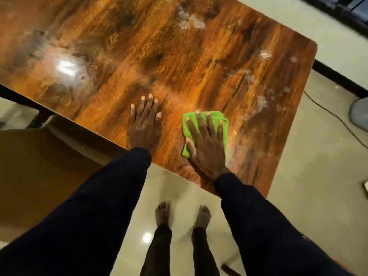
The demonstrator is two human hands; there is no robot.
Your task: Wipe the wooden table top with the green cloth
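The right hand (206,144) presses the green cloth (207,134) flat near the table (119,46)'s front edge — fingers straight; the left hand (145,124) lies flat beside it, holding nothing.

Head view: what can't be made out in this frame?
Head view only:
Green cloth: its middle is covered by the right hand.
Wooden table top: far and left parts cut off by the frame edge; glare washes out one patch.
White smears: blurred, so powder or liquid cannot be told.
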